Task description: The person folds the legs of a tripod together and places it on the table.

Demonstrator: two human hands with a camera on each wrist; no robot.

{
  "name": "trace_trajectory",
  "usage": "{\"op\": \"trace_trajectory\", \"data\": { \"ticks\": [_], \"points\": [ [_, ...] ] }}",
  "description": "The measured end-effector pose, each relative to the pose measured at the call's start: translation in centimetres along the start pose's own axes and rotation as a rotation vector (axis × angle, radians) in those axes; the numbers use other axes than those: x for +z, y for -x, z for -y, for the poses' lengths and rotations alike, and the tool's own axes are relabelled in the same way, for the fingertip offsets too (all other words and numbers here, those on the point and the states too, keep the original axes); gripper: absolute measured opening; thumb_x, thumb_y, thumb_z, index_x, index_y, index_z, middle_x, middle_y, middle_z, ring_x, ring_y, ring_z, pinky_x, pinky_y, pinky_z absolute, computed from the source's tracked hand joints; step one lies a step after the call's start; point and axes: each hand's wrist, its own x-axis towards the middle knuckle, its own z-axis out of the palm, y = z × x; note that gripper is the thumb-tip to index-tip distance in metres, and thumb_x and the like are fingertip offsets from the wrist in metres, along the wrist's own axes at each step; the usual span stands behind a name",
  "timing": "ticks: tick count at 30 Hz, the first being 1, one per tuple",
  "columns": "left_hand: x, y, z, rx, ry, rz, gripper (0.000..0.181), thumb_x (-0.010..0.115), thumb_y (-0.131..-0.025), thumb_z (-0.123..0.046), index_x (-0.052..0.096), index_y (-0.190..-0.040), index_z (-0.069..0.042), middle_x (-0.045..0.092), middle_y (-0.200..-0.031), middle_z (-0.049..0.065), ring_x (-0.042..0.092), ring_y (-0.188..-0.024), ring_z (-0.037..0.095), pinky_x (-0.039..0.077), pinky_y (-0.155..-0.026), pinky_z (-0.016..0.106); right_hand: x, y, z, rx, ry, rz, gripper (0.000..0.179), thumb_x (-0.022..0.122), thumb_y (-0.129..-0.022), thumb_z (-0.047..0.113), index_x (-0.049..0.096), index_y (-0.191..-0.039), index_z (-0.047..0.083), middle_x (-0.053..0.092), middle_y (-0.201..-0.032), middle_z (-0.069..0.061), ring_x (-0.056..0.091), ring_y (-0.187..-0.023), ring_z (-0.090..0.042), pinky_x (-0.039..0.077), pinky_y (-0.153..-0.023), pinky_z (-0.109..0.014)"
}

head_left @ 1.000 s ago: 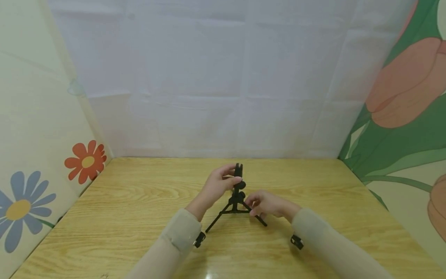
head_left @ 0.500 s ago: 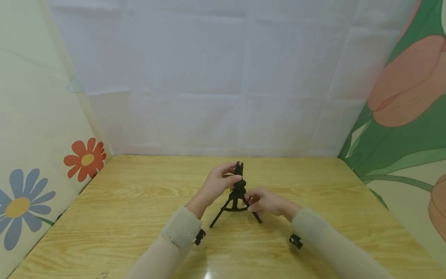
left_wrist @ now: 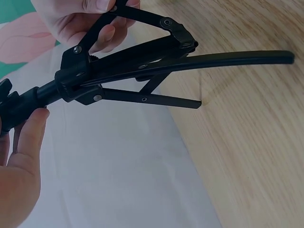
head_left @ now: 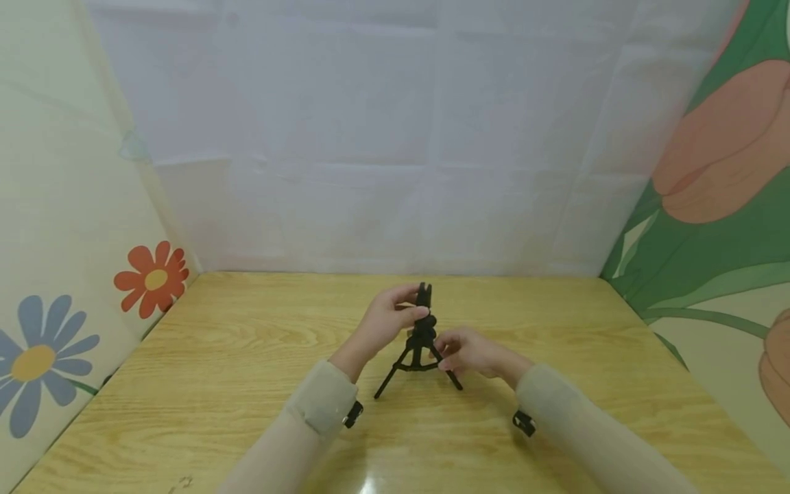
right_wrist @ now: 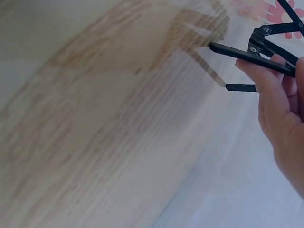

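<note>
A small black tripod (head_left: 422, 339) stands upright near the middle of the table, its legs spread and joined by hinged braces (left_wrist: 159, 99). My left hand (head_left: 389, 317) grips its upper column just below the forked top (head_left: 424, 295). In the left wrist view, the thumb and fingers of that left hand (left_wrist: 23, 166) wrap the column above the leg joint. Lower down, my right hand (head_left: 475, 353) pinches the right-hand leg (head_left: 455, 379) by its brace. The right wrist view has the fingers of this right hand (right_wrist: 280, 104) curled at a leg (right_wrist: 251, 58).
The wood-grain table (head_left: 216, 384) runs back to a white cloth backdrop (head_left: 345, 137). Flower-patterned panels (head_left: 728, 206) border both sides. Each sleeve carries a small black device (head_left: 524, 423) at the wrist.
The tripod's legs have drawn closer together, their feet moving inward, and its leg joint sits slightly higher in view. Both hands keep their holds with little movement.
</note>
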Motion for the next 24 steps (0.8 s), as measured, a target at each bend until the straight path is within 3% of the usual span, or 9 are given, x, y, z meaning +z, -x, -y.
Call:
{"op": "trace_trajectory", "data": {
  "ticks": [7, 14, 24],
  "points": [
    [-0.03, -0.04, -0.14, -0.015, -0.011, -0.006, 0.048, 0.062, -0.096, -0.007, 0.047, -0.141, 0.001, 0.059, -0.121, 0.018, 0.060, -0.111, 0.034, 0.051, -0.091, 0.044, 0.10, 0.16, 0.23, -0.012, 0.013, -0.017, 0.021, 0.063, -0.088, -0.010, 0.059, -0.108, -0.013, 0.061, -0.100, -0.018, 0.059, -0.082, -0.016, 0.056, -0.071, -0.038],
    [-0.07, 0.14, -0.29, -0.010, -0.006, 0.000, 0.048, 0.062, -0.095, -0.006, 0.047, -0.141, 0.002, 0.059, -0.120, 0.019, 0.060, -0.110, 0.035, 0.049, -0.093, 0.049, 0.16, 0.17, -0.01, -0.026, 0.042, -0.034, 0.020, 0.064, -0.087, -0.008, 0.061, -0.107, -0.011, 0.062, -0.095, -0.013, 0.059, -0.082, -0.018, 0.057, -0.070, -0.037],
    [-0.04, 0.20, -0.43, -0.010, 0.000, -0.009, 0.048, 0.063, -0.095, -0.004, 0.049, -0.140, 0.001, 0.060, -0.116, 0.017, 0.063, -0.106, 0.033, 0.053, -0.089, 0.039, 0.29, 0.41, -0.04, -0.064, 0.013, -0.029, 0.020, 0.065, -0.088, -0.005, 0.063, -0.108, -0.009, 0.064, -0.091, -0.008, 0.060, -0.082, -0.016, 0.056, -0.071, -0.037]
  ]
}}
